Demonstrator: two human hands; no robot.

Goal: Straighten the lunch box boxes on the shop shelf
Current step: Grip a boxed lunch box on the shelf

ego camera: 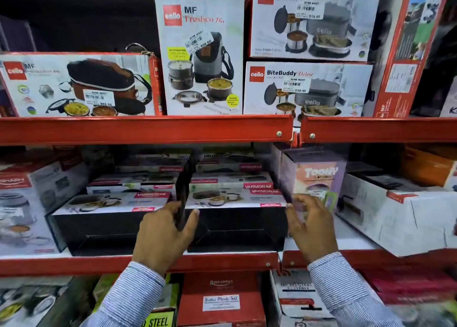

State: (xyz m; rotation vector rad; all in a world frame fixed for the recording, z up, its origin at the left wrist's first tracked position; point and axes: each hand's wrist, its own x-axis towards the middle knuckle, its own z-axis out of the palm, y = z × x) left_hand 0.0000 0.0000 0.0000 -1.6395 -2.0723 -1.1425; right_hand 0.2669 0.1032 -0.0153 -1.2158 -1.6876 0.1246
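Left hand clamped on left front corner of front Varmora box, mid shelf, below red rail. Right hand spread, fingers loose at right corner, grip unclear. Bracing both ends, likely to square box against neighbouring stack.

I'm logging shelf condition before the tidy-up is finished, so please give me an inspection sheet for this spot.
Surface: red metal shelf, middle tier, fully stocked.
Job's things: two stacks of Varmora lunch box boxes; right stack between both hands, left stack beside it, upper boxes stepped back.
Clutter: purple Toony box close against the right stack; tilted white carton further right.
Grippers: left hand at the gap between stacks, thumb on the right stack's front; right hand at its right corner.
Cables: nothing seen.
Surroundings: Cello boxes above; Rishabh box below.
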